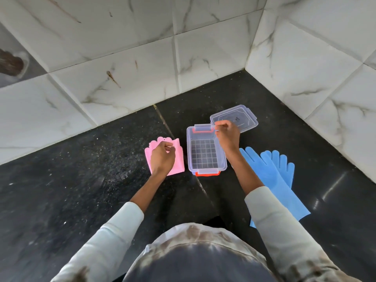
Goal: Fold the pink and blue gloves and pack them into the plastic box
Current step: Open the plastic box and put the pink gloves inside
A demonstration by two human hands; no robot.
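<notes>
Two hands work over a black speckled table set into a corner of white marbled wall tiles [122,64]; the left hand [162,157] rests on the folded pink gloves [179,159], its fingers curled with thumb and forefinger pinched together above the fabric, though whether they actually grip it I cannot tell; the pink gloves lie flat just left of the plastic box [204,151], near the table's back edge; the box stands open, clear-walled with orange latches at its near and far ends, a grid pattern showing on its bottom and nothing inside it; the right hand [226,137] hovers over the box's far right corner, fingers curled, pinching the edge of the clear lid [242,119]; the lid lies beyond the box toward the back right corner of the table; the blue gloves [272,174] lie unfolded and overlapping to the right of the box, fingers pointing toward the wall, partly hidden beneath the right sleeve [270,216].
</notes>
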